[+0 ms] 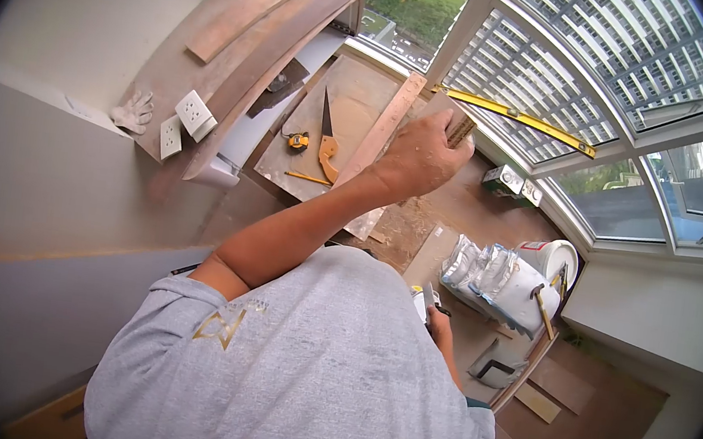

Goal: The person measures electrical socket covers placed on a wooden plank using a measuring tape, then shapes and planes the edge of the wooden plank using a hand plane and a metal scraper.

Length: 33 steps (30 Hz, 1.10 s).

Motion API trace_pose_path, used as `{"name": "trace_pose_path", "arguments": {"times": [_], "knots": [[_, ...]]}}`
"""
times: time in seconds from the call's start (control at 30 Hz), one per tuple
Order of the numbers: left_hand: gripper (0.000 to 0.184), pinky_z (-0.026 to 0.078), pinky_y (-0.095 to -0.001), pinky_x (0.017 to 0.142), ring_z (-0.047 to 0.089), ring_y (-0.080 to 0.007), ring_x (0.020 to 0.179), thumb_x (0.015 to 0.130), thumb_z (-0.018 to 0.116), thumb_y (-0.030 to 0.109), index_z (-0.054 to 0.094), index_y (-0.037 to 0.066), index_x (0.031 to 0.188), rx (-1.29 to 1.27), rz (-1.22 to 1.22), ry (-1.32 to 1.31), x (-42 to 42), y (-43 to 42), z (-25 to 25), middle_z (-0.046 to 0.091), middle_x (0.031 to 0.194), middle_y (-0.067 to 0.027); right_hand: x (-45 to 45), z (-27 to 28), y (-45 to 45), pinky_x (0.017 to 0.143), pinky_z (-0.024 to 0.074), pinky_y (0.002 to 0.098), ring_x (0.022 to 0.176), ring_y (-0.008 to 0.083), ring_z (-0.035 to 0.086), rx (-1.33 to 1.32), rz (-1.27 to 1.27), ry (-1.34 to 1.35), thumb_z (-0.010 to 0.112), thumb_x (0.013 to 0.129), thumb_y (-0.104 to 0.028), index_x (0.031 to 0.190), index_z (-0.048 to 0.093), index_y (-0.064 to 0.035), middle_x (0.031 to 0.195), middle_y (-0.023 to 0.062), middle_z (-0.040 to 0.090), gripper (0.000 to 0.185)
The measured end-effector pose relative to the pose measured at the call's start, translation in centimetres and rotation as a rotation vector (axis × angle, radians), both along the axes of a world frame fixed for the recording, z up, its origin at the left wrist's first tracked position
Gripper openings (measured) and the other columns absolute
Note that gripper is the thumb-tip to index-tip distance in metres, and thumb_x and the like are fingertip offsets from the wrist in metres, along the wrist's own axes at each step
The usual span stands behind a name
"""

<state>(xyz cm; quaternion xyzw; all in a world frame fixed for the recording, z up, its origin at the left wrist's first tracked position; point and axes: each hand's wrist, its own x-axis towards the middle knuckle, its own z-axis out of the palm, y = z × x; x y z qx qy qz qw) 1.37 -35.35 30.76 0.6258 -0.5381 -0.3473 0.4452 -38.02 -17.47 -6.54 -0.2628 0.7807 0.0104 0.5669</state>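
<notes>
My left hand (422,156) is raised at the end of the outstretched left arm, closed on a small flat piece of board (462,130); its layered edge shows past my fingers. Below it a long wooden strip (388,124) lies across a work board (346,80). On that board rest a handsaw (327,143), a yellow tape measure (297,141) and a pencil (308,178). Close to my body on the right, my right hand (440,323) is closed round a black-handled tool with a grey blade (428,294). My shirt hides part of it, so its exact kind is unclear.
A yellow spirit level (519,117) leans by the windows. Silvery bags (493,275), a white bucket (551,258) and a hammer (542,309) are on the right. A curved wooden panel (259,44) at left bears a glove (132,112) and white outlets (195,111).
</notes>
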Motion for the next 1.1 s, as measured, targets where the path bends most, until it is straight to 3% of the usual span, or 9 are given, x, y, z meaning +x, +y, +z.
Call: {"name": "trace_pose_path", "arguments": {"times": [0.33, 0.53, 0.6, 0.7, 0.73, 0.83, 0.93, 1.03, 1.1], "knots": [[0.043, 0.051, -0.0353, 0.068, 0.062, -0.0186, 0.067, 0.09, 0.067, 0.029, 0.064, -0.003, 0.119, -0.029, -0.01, -0.013, 0.1, 0.5, -0.2, 0.068, 0.078, -0.0143, -1.3, 0.5, 0.0, 0.042, 0.0433, 0.0364, 0.048, 0.0228, 0.056, 0.039, -0.031, -0.039, 0.062, 0.094, -0.038, 0.101, 0.062, -0.0023, 0.067, 0.011, 0.059, 0.037], [0.041, 0.052, -0.0429, 0.074, 0.065, -0.0351, 0.073, 0.089, 0.065, 0.026, 0.062, -0.004, 0.117, 0.003, -0.032, -0.143, 0.6, 2.0, -0.4, 0.068, 0.082, -0.0226, -0.7, 0.4, -0.9, 0.041, 0.0403, 0.0353, 0.048, 0.0228, 0.056, 0.118, -0.059, -0.022, 0.062, 0.094, -0.04, 0.102, 0.063, -0.0052, 0.067, 0.0115, 0.059, 0.036], [0.043, 0.051, -0.046, 0.081, 0.064, -0.0432, 0.085, 0.089, 0.062, 0.02, 0.058, -0.006, 0.124, -0.005, -0.152, -0.196, 1.0, 2.9, -0.6, 0.067, 0.094, -0.0279, 0.1, 0.7, -1.4, 0.04, 0.037, 0.0344, 0.047, 0.0215, 0.056, 0.125, -0.061, -0.022, 0.06, 0.094, -0.044, 0.099, 0.063, -0.008, 0.065, 0.0106, 0.059, 0.037], [0.049, 0.051, -0.0459, 0.088, 0.063, -0.0458, 0.096, 0.089, 0.062, 0.015, 0.051, -0.008, 0.131, -0.023, -0.269, -0.355, 1.9, 5.9, -1.9, 0.064, 0.107, -0.0309, 0.1, -0.2, -2.7, 0.04, 0.0365, 0.0341, 0.047, 0.0207, 0.056, 0.123, -0.005, -0.099, 0.059, 0.095, -0.046, 0.098, 0.064, -0.009, 0.064, 0.0097, 0.06, 0.037], [0.059, 0.046, -0.0452, 0.102, 0.056, -0.046, 0.119, 0.086, 0.063, 0.01, 0.045, -0.01, 0.139, 0.015, -0.346, -0.365, 2.3, 7.1, -3.4, 0.056, 0.127, -0.0335, 0.2, -0.7, -3.3, 0.041, 0.0377, 0.0344, 0.046, 0.0204, 0.057, 0.123, 0.034, -0.091, 0.059, 0.095, -0.047, 0.097, 0.064, -0.0094, 0.064, 0.0093, 0.061, 0.038], [0.069, 0.037, -0.0463, 0.114, 0.043, -0.0447, 0.138, 0.083, 0.067, 0.01, 0.041, -0.008, 0.144, -0.081, -0.528, -0.48, 2.5, 11.8, -6.6, 0.045, 0.145, -0.0326, 1.4, -1.8, -4.8, 0.041, 0.0385, 0.0345, 0.045, 0.0206, 0.056, 0.049, 0.024, -0.11, 0.058, 0.096, -0.049, 0.094, 0.065, -0.0092, 0.064, 0.0096, 0.062, 0.04], [0.075, 0.027, -0.0539, 0.119, 0.03, -0.0457, 0.147, 0.08, 0.067, 0.01, 0.039, -0.005, 0.148, 0.195, -0.637, -0.636, 0.7, 16.7, -11.2, 0.033, 0.156, -0.0301, 2.0, -3.6, -6.0, 0.041, 0.0377, 0.034, 0.044, 0.0197, 0.055, 0.035, 0.018, -0.137, 0.058, 0.097, -0.048, 0.087, 0.065, -0.0075, 0.061, 0.0085, 0.061, 0.042], [0.071, 0.024, -0.0613, 0.118, 0.029, -0.0491, 0.146, 0.083, 0.064, 0.012, 0.04, -0.003, 0.148, 0.055, -0.622, -0.929, -0.9, 21.1, -22.4, 0.033, 0.156, -0.0296, 3.5, -4.1, -5.6, 0.041, 0.0363, 0.0333, 0.044, 0.0187, 0.055, 0.011, -0.039, -0.165, 0.057, 0.097, -0.048, 0.081, 0.063, -0.0081, 0.059, 0.0073, 0.06, 0.043], [0.07, 0.022, -0.0625, 0.118, 0.028, -0.0496, 0.146, 0.084, 0.062, 0.013, 0.04, -0.003, 0.148, 0.029, -0.607, -0.913, -2.0, 22.3, -29.1, 0.032, 0.157, -0.0295, 5.2, -3.7, -5.5, 0.041, 0.0361, 0.0322, 0.043, 0.0175, 0.053, -0.038, -0.18, -0.189, 0.056, 0.098, -0.048, 0.08, 0.061, -0.0098, 0.058, 0.006, 0.059, 0.042]]}}
